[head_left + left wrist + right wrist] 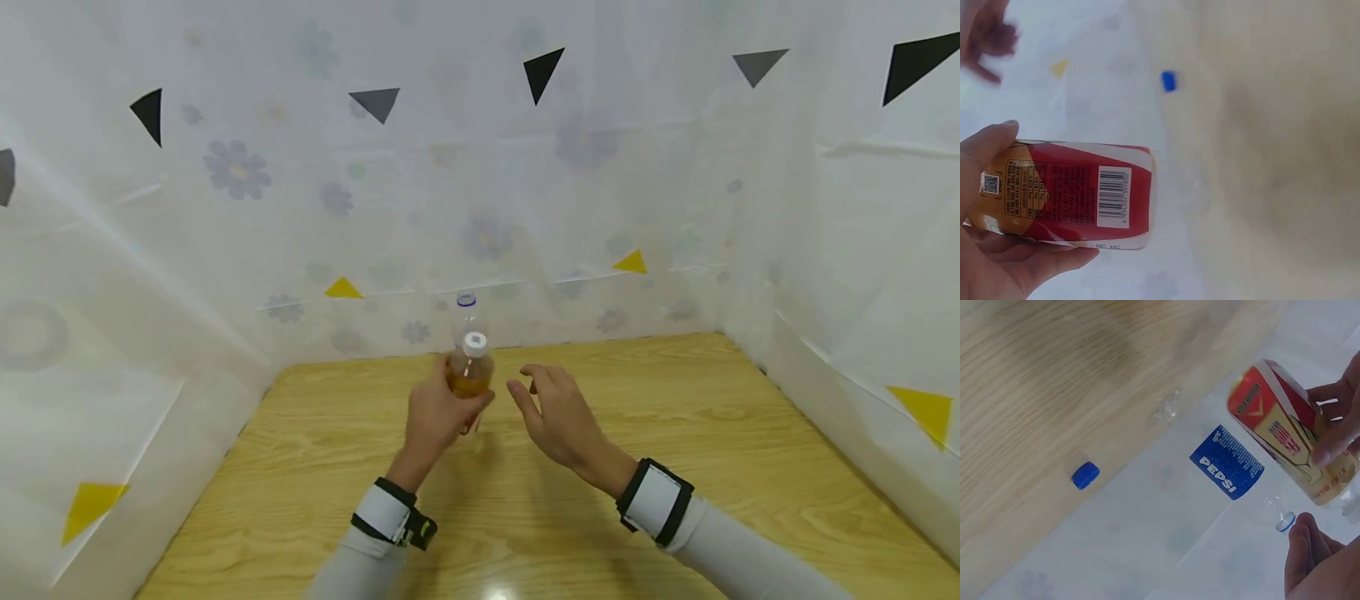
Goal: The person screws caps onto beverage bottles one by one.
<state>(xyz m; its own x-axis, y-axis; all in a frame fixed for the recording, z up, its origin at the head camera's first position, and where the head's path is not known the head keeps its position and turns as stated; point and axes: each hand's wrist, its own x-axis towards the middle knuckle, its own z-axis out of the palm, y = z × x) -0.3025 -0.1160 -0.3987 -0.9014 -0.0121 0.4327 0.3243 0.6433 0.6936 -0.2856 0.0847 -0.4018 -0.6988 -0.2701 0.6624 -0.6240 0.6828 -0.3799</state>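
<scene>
My left hand (438, 408) grips a drink bottle (468, 379) with a white cap and amber liquid inside. Its red, white and yellow label (1085, 194) fills much of the left wrist view, barcode showing. To the right, apart from the bottle, my right hand (562, 417) hovers with loosely bent fingers and nothing in them. Behind the held bottle stands a clear Pepsi bottle (467, 321), uncapped, its blue label (1227, 462) seen in the right wrist view. A blue cap (1086, 475) lies on the table near that bottle; the head view does not show it.
The wooden table (637, 400) reaches back to a white, flower-patterned sheet (420, 183). Similar sheets hang at both sides, with black, grey and yellow triangles on them. Both wrists carry strapped bands.
</scene>
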